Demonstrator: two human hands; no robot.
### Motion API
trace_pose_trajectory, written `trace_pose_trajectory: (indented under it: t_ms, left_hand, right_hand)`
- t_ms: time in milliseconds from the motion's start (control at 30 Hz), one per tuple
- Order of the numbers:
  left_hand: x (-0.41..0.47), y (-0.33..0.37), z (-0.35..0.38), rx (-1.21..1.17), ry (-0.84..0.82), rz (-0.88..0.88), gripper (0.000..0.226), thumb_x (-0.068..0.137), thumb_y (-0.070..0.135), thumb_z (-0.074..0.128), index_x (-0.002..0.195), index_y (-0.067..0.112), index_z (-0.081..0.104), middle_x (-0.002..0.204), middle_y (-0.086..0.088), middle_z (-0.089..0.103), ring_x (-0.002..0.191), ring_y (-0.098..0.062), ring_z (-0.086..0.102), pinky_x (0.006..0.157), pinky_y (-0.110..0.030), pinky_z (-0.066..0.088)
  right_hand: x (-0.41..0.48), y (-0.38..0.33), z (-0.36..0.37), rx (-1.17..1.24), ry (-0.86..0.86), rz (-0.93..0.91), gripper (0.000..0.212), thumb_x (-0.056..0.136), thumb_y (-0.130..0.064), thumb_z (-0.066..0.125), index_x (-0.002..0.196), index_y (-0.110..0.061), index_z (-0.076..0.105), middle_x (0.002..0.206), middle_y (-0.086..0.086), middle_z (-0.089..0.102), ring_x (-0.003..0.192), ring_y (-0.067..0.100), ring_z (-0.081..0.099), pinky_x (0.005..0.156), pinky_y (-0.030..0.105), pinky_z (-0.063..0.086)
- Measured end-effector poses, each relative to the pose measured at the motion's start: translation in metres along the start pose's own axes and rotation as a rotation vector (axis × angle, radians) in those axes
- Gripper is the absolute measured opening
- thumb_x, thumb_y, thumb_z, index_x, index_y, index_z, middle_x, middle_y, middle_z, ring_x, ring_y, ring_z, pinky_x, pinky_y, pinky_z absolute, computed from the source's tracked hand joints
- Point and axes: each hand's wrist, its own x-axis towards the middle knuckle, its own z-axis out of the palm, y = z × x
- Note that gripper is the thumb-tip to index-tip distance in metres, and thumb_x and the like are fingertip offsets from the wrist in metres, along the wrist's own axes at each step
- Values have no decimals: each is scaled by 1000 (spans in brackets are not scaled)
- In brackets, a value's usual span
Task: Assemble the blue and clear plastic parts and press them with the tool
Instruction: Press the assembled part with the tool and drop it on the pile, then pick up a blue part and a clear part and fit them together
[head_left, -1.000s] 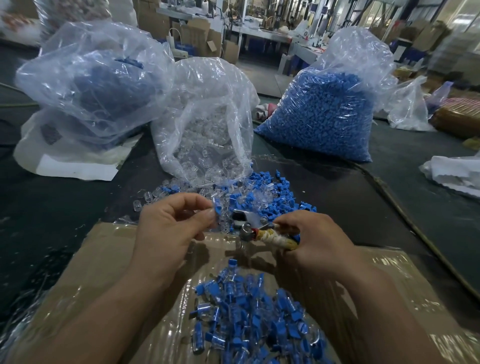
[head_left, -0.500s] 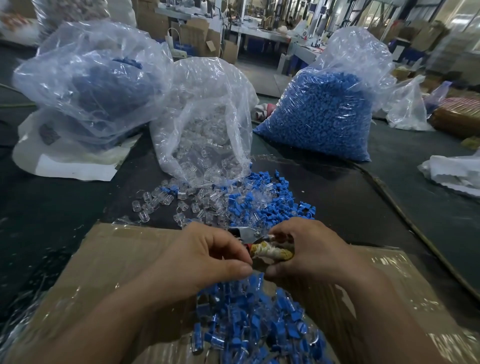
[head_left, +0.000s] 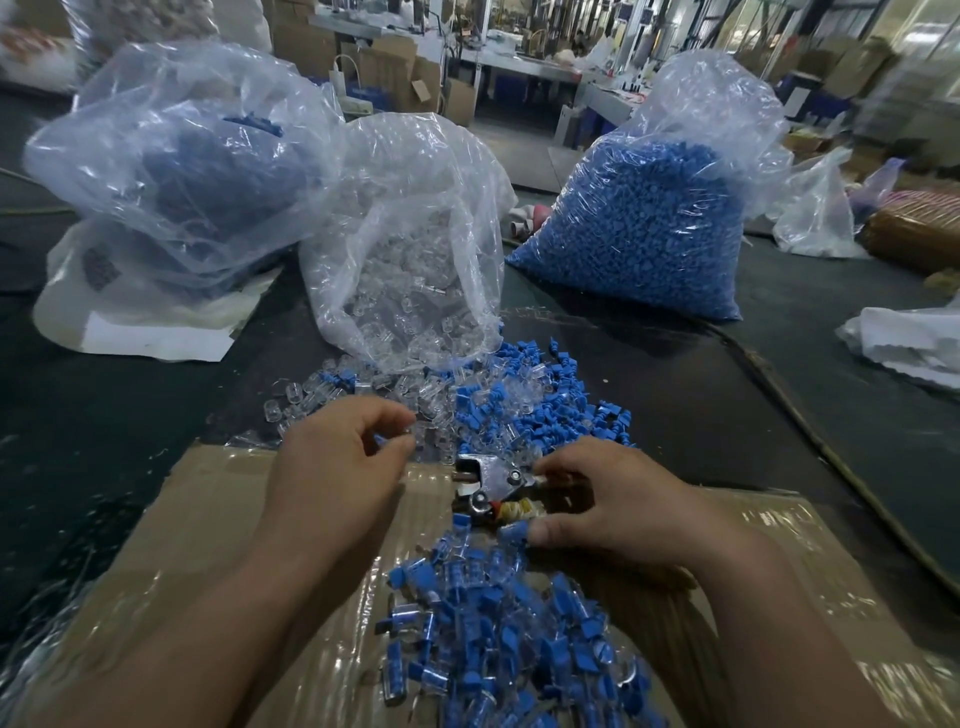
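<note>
Centre frame, the left hand (head_left: 343, 467) pinches what looks like a clear part (head_left: 407, 432); the right hand (head_left: 613, 504) grips the tool (head_left: 491, 486). Parts should seat squarely before squeezing.

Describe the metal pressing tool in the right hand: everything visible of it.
The pressing tool is a plier-like hand tool with a shiny bare-metal head of flat plates joined by round pins. Its handles look wrapped in yellowish-white tape, mostly hidden in the right hand, whose fingers curl round them. The head points left, over the far edge of the cardboard. Whether it holds a part cannot be told.
</note>
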Motion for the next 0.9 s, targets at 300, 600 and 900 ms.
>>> trace_pose_trajectory:
  t_ms: [300,600,900]
  left_hand:
    - [16,-24,10,506,-149,162,49,92,35,49,139,32,36,142,6,41,132,-13,30,110,-34,16]
    - [17,-28,14,582,-149,230,30,92,33,50,121,30,58,127,12,55,119,-6,42,106,-29,18]
    - [15,-23,9,397,-38,238,22,79,12,70,101,12,70,98,-4,67,86,-12,51,89,-35,38]
  right_hand:
    - [-1,-2,-2,48,37,-3,72,59,-71,57,120,-33,54,95,-25,46,97,2,48,87,25,43]
    - [1,6,-4,27,248,-9,14,86,-43,57,95,-34,63,86,-21,56,85,-2,52,74,21,43]
    - [6,13,-4,52,484,100,10,89,-33,57,82,-31,64,72,-22,55,70,0,53,62,22,43]
